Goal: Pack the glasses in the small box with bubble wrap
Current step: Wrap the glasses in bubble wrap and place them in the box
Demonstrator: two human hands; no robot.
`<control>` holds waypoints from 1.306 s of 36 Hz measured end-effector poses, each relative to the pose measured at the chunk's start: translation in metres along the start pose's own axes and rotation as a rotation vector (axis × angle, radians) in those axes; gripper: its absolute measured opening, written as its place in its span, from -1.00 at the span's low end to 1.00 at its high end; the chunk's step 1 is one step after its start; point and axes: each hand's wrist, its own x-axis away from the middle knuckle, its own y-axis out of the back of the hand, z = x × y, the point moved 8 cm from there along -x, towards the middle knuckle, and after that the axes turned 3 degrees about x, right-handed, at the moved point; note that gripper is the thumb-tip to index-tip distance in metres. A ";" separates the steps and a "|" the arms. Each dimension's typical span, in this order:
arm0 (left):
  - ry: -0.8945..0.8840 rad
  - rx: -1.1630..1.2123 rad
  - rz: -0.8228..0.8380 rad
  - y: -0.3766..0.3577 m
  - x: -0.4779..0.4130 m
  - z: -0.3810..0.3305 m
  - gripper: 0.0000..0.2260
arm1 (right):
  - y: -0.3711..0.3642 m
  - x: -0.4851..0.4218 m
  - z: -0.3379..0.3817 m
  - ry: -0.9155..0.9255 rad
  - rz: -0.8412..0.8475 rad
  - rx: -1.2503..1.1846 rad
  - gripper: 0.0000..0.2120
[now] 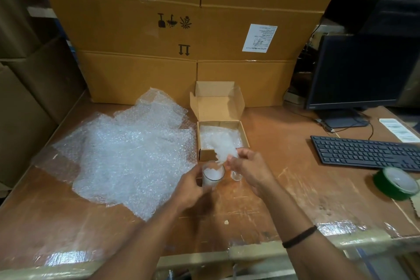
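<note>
Left hand [189, 185] grips glass [213, 178]; right hand [248, 169] pinches blurred bubble wrap [223, 150].

Bubble wrap [127, 154] left of small box [221, 141], keyboard [366, 152] right, perhaps another glass [236, 175] before it.

Light: indoor, moderate, warm cast, falling from above; source out of frame.
Glare: white patches along the taped front edge of the table [284, 188]; sparkle over the bubble wrap sheets [127, 150].
Shadows: soft and short, under the left hand [192, 187] and right hand [247, 170].
Dark areas: monitor [361, 70] and upper right corner, detail lost.
Blur: wrap piece [223, 150] smeared; glass [212, 177] soft-edged; label [259, 38] unreadable.
Distortion: wide-angle bowing; cartons [136, 29] curve toward the borders.
</note>
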 end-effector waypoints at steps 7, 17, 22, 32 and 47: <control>-0.056 -0.043 -0.074 0.009 0.000 -0.021 -0.51 | -0.015 0.007 0.021 0.448 -0.112 0.833 -0.78; -0.130 -0.127 -0.081 0.020 0.004 -0.039 -0.56 | -0.059 0.014 0.040 0.569 0.122 1.483 -0.60; -0.128 -0.137 -0.084 0.025 0.005 -0.040 -0.52 | -0.062 0.015 0.048 0.618 0.197 1.554 -0.58; -0.121 -0.147 -0.085 0.032 -0.001 -0.036 -0.45 | -0.065 0.028 0.050 0.708 0.170 1.424 -0.62; -0.147 -0.148 -0.087 0.043 -0.007 -0.045 -0.46 | -0.048 0.012 0.043 0.779 0.072 1.361 -0.56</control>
